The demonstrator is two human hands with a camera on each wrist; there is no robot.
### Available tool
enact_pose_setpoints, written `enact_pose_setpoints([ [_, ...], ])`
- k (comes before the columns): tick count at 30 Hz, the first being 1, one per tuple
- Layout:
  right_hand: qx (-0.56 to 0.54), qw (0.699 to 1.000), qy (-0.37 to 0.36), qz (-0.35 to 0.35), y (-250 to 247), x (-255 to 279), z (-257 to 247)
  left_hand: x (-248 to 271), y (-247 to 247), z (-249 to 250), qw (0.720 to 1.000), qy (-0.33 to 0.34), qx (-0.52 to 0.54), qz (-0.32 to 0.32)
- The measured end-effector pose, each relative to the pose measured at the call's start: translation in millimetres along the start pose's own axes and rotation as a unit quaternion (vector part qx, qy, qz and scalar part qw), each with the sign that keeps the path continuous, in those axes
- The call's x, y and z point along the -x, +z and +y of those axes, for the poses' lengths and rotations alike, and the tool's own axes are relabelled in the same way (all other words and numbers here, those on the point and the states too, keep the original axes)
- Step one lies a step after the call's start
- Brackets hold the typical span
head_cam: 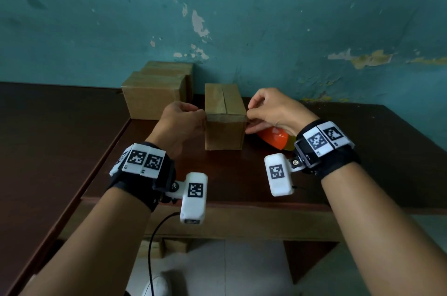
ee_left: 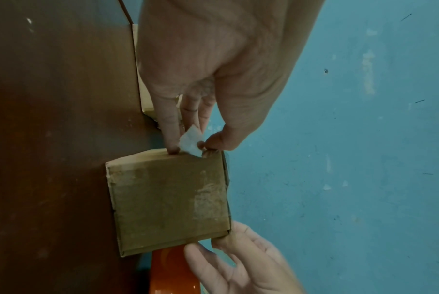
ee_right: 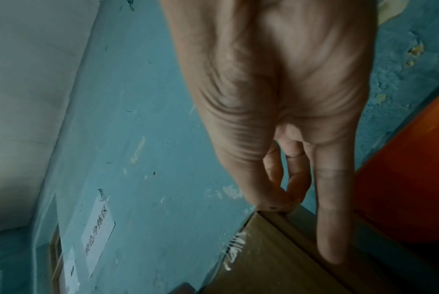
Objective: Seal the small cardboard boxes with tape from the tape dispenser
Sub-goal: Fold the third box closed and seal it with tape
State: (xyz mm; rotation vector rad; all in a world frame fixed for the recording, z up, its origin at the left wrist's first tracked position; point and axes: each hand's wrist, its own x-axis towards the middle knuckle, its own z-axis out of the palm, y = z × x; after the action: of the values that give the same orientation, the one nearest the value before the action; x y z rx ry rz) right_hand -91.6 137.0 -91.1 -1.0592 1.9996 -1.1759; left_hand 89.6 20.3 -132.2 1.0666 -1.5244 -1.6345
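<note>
A small cardboard box (head_cam: 225, 131) stands on the dark wooden table, its top flaps closed along a centre seam. A strip of clear tape (head_cam: 226, 117) lies across the box's near top edge. My left hand (head_cam: 202, 115) pinches the tape's left end (ee_left: 191, 142) between thumb and fingers at the box's (ee_left: 168, 202) left edge. My right hand (head_cam: 249, 117) pinches at the box's right top corner (ee_right: 276, 204), thumb against fingertip, with one finger (ee_right: 331, 228) straight along the box's side. The orange tape dispenser (head_cam: 273, 138) lies on the table behind my right hand.
Two more cardboard boxes (head_cam: 154, 95) stand at the back left against the teal wall. The table's front edge (head_cam: 217, 206) is close to my wrists. More boxes sit below the table (head_cam: 167, 247). A paper note (ee_right: 97, 234) hangs on the wall.
</note>
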Motion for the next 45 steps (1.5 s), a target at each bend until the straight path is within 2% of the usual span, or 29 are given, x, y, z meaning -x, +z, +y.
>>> enact_pose_setpoints([
  [4, 0.040, 0.999, -0.011, -0.018, 6, -7, 12, 0, 1, -3, 1.000, -0.021, 0.018, 0.005],
  [6, 0.043, 0.999, -0.020, -0.007, 8, -10, 16, 0, 3, -6, 1.000, -0.014, -0.008, 0.006],
  [10, 0.052, 0.998, -0.018, -0.020, 10, -12, 20, 1, 4, -11, 0.996, 0.015, -0.089, 0.020],
  [14, 0.046, 0.998, -0.003, -0.042, 4, -10, 20, -1, 2, -11, 0.990, 0.041, -0.136, 0.008],
  [20, 0.013, 0.999, 0.031, -0.036, -1, -7, 13, -5, 2, -14, 0.983, 0.076, -0.169, 0.013],
  [23, 0.014, 0.999, 0.025, -0.036, 1, -9, 15, -7, 1, -17, 0.978, 0.096, -0.187, 0.011],
  [27, -0.019, 0.998, 0.028, -0.053, -6, -11, 21, -12, -6, -13, 0.967, 0.125, -0.223, -0.016],
  [30, -0.030, 0.999, -0.024, -0.039, -18, -11, 21, -15, -17, -8, 0.961, 0.175, -0.210, -0.033],
  [32, -0.016, 0.996, -0.077, -0.038, -26, -9, 21, -14, -23, -4, 0.952, 0.218, -0.203, -0.070],
  [35, 0.048, 0.987, -0.133, -0.079, -27, -5, 19, -13, -24, -4, 0.937, 0.263, -0.196, -0.121],
  [40, 0.033, 0.986, -0.141, -0.078, -21, -5, 20, -15, -20, -13, 0.919, 0.282, -0.237, -0.139],
  [45, 0.018, 0.987, -0.139, -0.076, -22, -5, 22, -18, -22, -15, 0.940, 0.257, -0.172, -0.146],
])
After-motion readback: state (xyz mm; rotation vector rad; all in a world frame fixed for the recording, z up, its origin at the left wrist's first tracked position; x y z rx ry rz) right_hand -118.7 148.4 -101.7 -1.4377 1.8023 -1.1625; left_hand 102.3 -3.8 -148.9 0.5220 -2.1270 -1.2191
